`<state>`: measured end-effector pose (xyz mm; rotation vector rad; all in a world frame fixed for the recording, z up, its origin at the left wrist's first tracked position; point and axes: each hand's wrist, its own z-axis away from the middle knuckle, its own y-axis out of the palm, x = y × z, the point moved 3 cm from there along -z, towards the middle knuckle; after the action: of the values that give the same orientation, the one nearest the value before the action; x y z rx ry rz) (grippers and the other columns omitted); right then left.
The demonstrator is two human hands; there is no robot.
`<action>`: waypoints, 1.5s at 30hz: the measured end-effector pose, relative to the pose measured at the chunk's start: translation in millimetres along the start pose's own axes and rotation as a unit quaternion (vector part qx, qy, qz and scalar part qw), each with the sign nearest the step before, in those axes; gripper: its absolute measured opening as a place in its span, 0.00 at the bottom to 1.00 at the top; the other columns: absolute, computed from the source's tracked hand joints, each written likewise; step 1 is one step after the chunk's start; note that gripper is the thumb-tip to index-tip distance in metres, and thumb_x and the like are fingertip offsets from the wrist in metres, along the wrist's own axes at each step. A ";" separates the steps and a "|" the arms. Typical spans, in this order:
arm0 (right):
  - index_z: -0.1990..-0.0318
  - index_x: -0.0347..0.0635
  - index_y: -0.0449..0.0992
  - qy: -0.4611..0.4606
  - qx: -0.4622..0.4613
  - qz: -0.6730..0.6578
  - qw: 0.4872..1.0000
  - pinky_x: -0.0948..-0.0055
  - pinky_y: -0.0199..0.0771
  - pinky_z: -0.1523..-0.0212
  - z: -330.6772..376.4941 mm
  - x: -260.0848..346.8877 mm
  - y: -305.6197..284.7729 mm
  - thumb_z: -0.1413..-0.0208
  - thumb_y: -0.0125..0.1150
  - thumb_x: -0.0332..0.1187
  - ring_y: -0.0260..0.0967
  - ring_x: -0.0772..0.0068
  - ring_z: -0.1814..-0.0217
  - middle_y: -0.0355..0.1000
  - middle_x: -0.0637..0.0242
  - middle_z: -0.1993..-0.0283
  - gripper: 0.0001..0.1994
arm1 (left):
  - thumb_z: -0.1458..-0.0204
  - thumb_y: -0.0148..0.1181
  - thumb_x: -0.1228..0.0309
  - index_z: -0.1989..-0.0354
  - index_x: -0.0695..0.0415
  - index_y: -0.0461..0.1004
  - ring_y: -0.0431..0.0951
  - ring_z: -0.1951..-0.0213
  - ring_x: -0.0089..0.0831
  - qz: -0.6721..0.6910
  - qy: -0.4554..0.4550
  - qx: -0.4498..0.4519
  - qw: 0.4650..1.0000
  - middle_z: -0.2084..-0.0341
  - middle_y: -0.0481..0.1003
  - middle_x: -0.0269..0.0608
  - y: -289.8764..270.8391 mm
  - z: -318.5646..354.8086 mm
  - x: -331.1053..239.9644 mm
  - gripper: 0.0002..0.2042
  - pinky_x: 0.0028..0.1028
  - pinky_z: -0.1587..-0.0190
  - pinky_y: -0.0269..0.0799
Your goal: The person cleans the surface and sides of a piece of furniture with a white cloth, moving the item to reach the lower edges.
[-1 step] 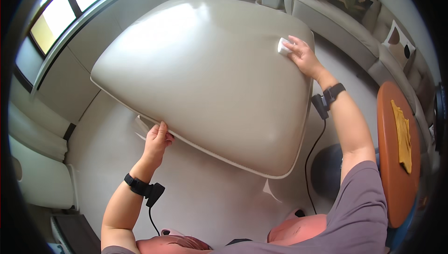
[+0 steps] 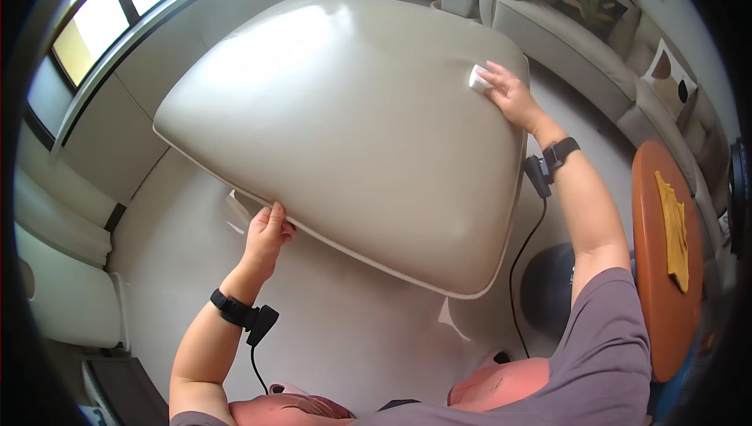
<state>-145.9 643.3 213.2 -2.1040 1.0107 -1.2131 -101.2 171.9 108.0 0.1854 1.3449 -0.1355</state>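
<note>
A: Where is the cushion (image 2: 352, 128), and how do the 2 hands stand?

B: The cushion, large, beige and leather-like, is held tilted above the pale floor (image 2: 337, 332). The left hand (image 2: 265, 240) is closed on its near edge, fingers curled under the piped seam. The right hand (image 2: 511, 95) lies flat on the cushion's far right corner, pressing a small white pad (image 2: 479, 77) to the surface.

A: How will the cushion handle?

B: Judged bulky and fairly heavy, soft in the fill, with a smooth skin that may slip. The piped seam and the corners look the surest holds; 1 hand alone seems too little.

A: Which edges and what room matter?

B: Right of the cushion an orange table (image 2: 654, 269) carries a yellow cloth (image 2: 675, 230). Beyond the cushion stands a sofa (image 2: 580, 42); left of it run a window (image 2: 102, 19) and pale furniture. The widest open floor lies below the cushion's near edge.
</note>
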 end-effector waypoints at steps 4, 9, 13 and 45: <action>0.50 0.42 0.69 -0.007 0.027 0.024 0.999 0.67 0.51 0.40 11.5 24.3 -0.2 0.50 0.52 0.27 0.56 0.57 0.40 0.56 0.54 0.40 0.17 | 0.46 0.48 0.54 0.73 0.56 0.66 0.68 0.75 0.19 -0.010 0.017 0.005 1.000 0.80 0.68 0.31 0.4 1.3 -2.4 0.17 0.20 0.72 0.62; 0.47 0.45 0.67 -0.129 0.101 0.004 0.987 0.67 0.56 0.43 81.7 132.1 30.6 0.55 0.55 0.19 0.55 0.58 0.42 0.58 0.57 0.41 0.23 | 0.46 0.48 0.53 0.72 0.57 0.66 0.67 0.75 0.19 0.008 0.028 0.027 0.999 0.81 0.69 0.32 -4.6 -1.9 3.5 0.18 0.20 0.71 0.62; 0.53 0.43 0.70 -0.216 0.176 0.103 0.955 0.65 0.55 0.45 132.1 215.5 47.0 0.58 0.56 0.24 0.57 0.59 0.44 0.60 0.60 0.42 0.20 | 0.47 0.49 0.53 0.74 0.57 0.66 0.66 0.77 0.19 0.023 0.052 0.012 0.998 0.82 0.69 0.33 -4.2 3.9 3.0 0.18 0.20 0.72 0.61; 0.58 0.55 0.73 -0.355 0.295 0.250 0.851 0.63 0.53 0.42 153.9 233.0 37.2 0.60 0.61 0.29 0.58 0.68 0.42 0.63 0.74 0.44 0.17 | 0.46 0.49 0.56 0.74 0.57 0.69 0.68 0.74 0.19 0.030 0.036 0.107 0.993 0.80 0.69 0.31 5.3 2.0 -6.2 0.15 0.21 0.66 0.64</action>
<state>52.1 443.6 230.4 -1.4534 0.6458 -0.3380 -99.6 176.7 114.8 0.4150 1.3939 -0.2248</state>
